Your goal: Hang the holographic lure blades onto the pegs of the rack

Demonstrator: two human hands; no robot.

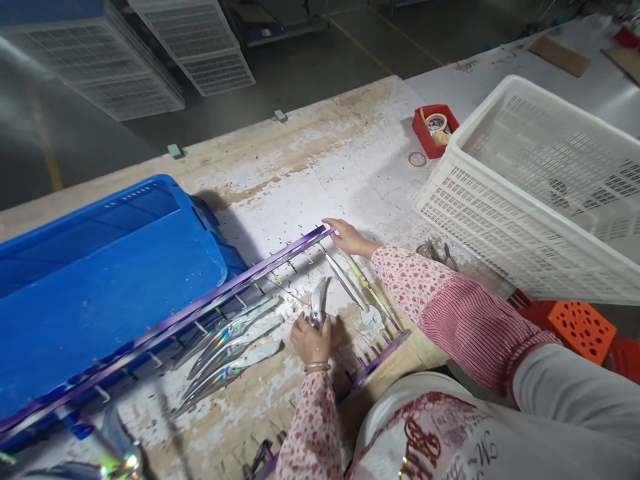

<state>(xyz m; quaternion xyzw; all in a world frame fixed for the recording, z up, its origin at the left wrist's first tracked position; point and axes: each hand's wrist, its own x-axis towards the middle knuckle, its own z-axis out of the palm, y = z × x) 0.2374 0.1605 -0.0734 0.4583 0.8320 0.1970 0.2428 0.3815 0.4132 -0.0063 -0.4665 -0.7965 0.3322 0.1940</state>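
Observation:
A long rack with purple bars (235, 283) and rows of small pegs lies across the table and over the edge of the blue crate. My right hand (346, 237) is closed around the far end corner of its bar. Lower down, my left hand (311, 341) grips a curved shiny piece, whitish at its top (320, 293); the fingers partly cover it. To the left, several mirror-like, blade-shaped pieces with whitish ends (235, 360) lie side by side. Near the rack's end, a slim silver piece with a whitish tip (371, 319) slants down.
A blue crate (220, 257) stands at the left, a white perforated crate (465, 193) at the right. By it are a red box (425, 137) with tape rolls, a loose ring (417, 159) and scissors-like tools (443, 253). An orange perforated basket (583, 330) sits lower right.

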